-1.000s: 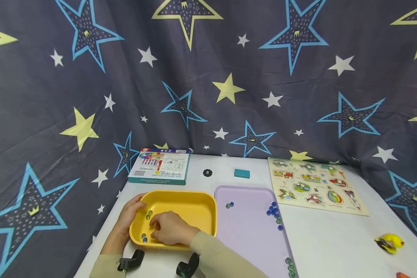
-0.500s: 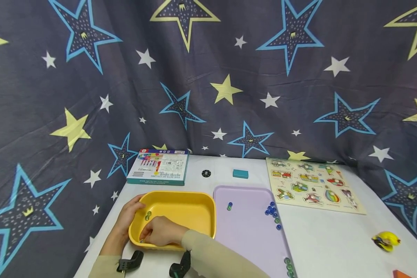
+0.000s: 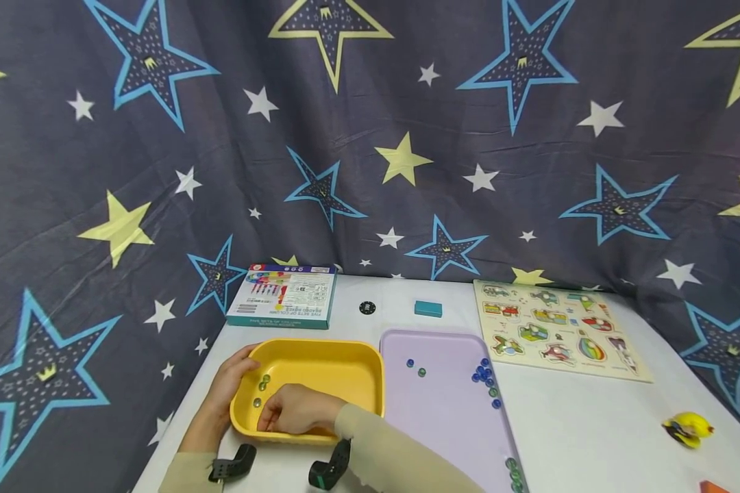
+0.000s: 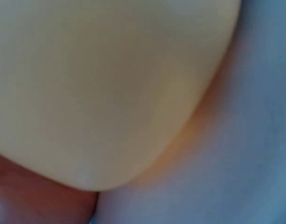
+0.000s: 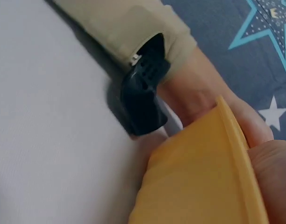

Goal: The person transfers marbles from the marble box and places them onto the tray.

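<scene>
In the head view my left hand [image 3: 227, 381] grips the left wall of a yellow plastic tray [image 3: 339, 363]. My right hand [image 3: 299, 409] reaches into the tray's near left part, fingers curled down in a pinch. The blue marble that lay there is out of sight among those fingers, and the fingertips are hidden. Green marbles [image 3: 265, 378] and another green marble [image 3: 257, 402] lie by the tray's left wall. The left wrist view is blurred and filled by the tray's outside [image 4: 110, 93]. The right wrist view shows the tray wall [image 5: 199, 172] beside both hands.
A lavender tray [image 3: 444, 424] adjoins on the right, with blue marbles [image 3: 482, 373] and green marbles [image 3: 514, 472] along its right edge. Behind are a boxed game [image 3: 284, 298], a black chip [image 3: 367, 308], a teal block [image 3: 428, 309] and a picture puzzle board [image 3: 555, 332]. A yellow duck [image 3: 691, 428] sits right.
My right hand moved left to the tray's near left corner, then slightly back right. The blue marble there vanished from view; the green one beside it now lies farther up. Two lavender-tray marbles drifted apart.
</scene>
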`<state>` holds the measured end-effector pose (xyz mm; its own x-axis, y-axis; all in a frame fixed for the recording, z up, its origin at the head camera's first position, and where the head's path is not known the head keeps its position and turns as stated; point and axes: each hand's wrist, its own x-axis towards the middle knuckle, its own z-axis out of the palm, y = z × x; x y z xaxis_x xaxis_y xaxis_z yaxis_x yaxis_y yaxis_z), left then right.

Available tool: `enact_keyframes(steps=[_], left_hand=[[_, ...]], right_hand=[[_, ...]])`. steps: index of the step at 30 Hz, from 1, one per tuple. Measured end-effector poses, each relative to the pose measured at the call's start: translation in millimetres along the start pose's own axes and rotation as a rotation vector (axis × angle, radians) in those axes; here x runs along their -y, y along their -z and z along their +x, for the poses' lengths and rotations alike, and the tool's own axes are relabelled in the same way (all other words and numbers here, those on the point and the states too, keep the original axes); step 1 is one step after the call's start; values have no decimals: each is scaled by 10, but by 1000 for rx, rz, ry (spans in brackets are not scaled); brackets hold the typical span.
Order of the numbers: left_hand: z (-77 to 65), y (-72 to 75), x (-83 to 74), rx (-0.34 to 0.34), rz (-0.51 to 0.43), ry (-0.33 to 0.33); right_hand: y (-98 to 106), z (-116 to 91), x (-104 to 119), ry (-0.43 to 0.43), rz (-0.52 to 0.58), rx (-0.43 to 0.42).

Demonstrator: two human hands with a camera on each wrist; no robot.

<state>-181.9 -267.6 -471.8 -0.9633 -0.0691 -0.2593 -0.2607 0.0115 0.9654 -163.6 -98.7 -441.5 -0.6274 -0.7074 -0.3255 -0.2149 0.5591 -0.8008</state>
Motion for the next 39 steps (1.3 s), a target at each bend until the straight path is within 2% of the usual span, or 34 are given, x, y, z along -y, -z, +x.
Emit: enact_keyframes(steps=[6, 9, 14, 19, 21, 25, 30, 34, 39], left_hand=[[10, 3, 6, -1, -1, -7], [7, -5, -2, -3, 11, 0], [34, -9, 14, -10, 31, 6], [51, 9, 18, -6, 24, 1], [52, 18, 22, -2, 23, -3], [43, 25, 26, -6, 21, 1], [23, 16, 16, -22, 13, 10], [21, 12, 17, -15, 8, 4], [34, 11, 14, 4, -10, 5]], right_hand=[[47, -67, -52, 49, -40, -1], [114, -166, -70, 72, -50, -57], [329, -435, -146, 143, 15, -242], [612, -782, -270, 297, 206, -473], [726, -909, -326, 323, 264, -557], [925, -1087, -502, 258, 295, -740], [1079, -1120, -848, 123, 273, -938], [1119, -1064, -1144, 32, 208, -1022], [1092, -989, -1411, -65, 114, -1067]])
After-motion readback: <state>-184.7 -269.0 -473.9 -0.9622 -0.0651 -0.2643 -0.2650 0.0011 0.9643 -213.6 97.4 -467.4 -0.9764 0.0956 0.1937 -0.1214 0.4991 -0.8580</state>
